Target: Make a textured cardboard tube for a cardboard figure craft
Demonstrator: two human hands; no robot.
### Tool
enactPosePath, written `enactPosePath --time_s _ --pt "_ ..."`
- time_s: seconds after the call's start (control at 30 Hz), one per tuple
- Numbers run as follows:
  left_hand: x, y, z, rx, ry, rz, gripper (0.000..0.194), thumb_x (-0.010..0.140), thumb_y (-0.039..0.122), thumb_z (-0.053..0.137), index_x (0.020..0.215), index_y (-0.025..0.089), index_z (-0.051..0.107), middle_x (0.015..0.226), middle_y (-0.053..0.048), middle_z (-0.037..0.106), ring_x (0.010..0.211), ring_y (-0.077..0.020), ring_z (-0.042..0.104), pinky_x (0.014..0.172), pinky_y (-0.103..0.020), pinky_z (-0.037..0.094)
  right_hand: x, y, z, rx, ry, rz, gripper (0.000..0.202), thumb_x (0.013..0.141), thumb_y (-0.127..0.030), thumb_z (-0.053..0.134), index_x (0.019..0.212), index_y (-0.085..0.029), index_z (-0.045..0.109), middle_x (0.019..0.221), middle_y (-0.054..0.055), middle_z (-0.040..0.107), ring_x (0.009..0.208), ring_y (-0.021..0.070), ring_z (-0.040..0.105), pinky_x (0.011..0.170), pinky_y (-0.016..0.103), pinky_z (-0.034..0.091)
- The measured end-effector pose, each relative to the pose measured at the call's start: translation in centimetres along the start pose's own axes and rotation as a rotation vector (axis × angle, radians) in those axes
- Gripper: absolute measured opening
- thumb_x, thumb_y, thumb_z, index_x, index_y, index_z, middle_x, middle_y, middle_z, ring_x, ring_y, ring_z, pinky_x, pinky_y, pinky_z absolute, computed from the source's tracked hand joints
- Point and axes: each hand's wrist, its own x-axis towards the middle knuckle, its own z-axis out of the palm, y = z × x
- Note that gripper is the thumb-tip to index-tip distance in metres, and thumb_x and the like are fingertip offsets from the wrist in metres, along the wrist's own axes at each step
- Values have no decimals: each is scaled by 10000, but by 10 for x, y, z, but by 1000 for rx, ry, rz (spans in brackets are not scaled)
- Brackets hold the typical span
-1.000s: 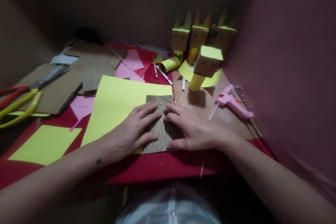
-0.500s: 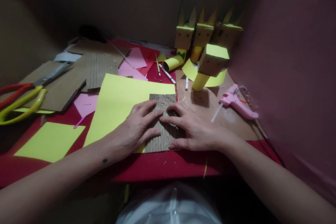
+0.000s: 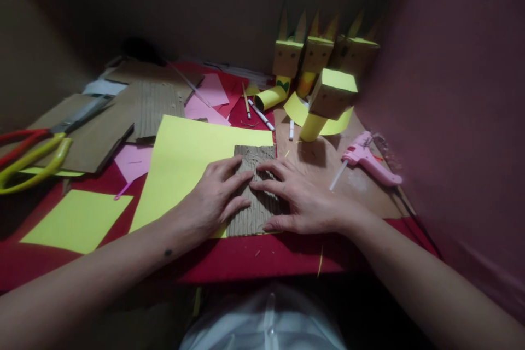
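A piece of corrugated cardboard (image 3: 256, 213) lies ridged side up on the right part of a large yellow paper sheet (image 3: 176, 158), close to the table's front edge. My left hand (image 3: 215, 191) rests on the cardboard's left side with its fingers spread. From the right, my right hand (image 3: 297, 197) lies on the same piece, fingers apart and pressing flat. Both hands' fingertips nearly meet at the cardboard's middle. Neither hand is wrapped around anything.
Scissors with red and yellow handles (image 3: 36, 153) lie at left on cardboard sheets (image 3: 102, 142). A pink glue gun (image 3: 369, 158) rests at right. Box-headed paper figures (image 3: 287, 57) stand at the back; another figure (image 3: 332, 95) is nearer. A yellow paper square (image 3: 77, 219) lies front left.
My right index finger has shifted slightly on the cardboard. Otherwise both hands and the cardboard stay nearly where they were.
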Motion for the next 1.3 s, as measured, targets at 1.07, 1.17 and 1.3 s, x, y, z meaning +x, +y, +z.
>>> enactPosePath --time_s 1.07,1.17,1.3 --pt "41 -5 -40 43 -273 152 409 907 296 475 1306 213 506 1360 -119 512 1035 -259 524 879 -417 463 24 -24 25 -515 94 -42 311 870 -352 432 1001 -118 591 1055 178 584 1020 362 517 976 596 346" --pt "46 -13 -31 73 -264 195 429 951 268 404 1378 257 452 1360 -78 543 973 -222 552 850 -367 447 24 -24 26 -528 92 -47 340 859 -356 436 1026 -105 594 1100 211 583 1079 397 519 980 616 335" --pt "45 -24 -13 153 -207 227 410 940 260 406 1333 209 509 1389 -102 516 993 -241 551 846 -381 421 23 -25 26 -505 92 -48 390 808 -347 485 1081 -84 578 1239 264 526 1192 458 461 1001 634 304"
